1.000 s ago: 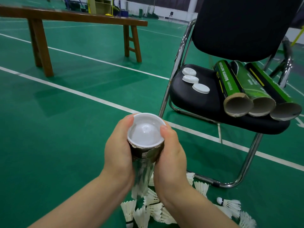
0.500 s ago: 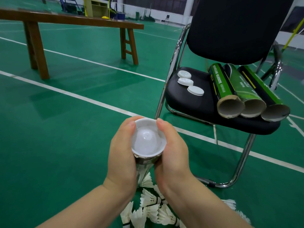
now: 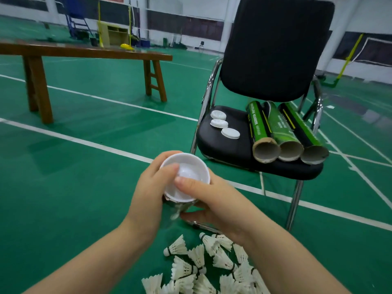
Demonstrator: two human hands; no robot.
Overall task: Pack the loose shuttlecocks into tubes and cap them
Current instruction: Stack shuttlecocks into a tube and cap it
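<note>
Capping is the step in hand: the left hand (image 3: 148, 194) and right hand (image 3: 214, 200) are clamped round the top of a tube (image 3: 182, 206) held upright over the floor, thumbs on its white cap (image 3: 186, 177). Whether the cap is fully seated I cannot tell. Next, I judge, one of the open tubes (image 3: 284, 132) on the chair (image 3: 222, 149) (spare caps (image 3: 219, 123) beside them) needs filling from the loose shuttlecocks (image 3: 201, 266).
</note>
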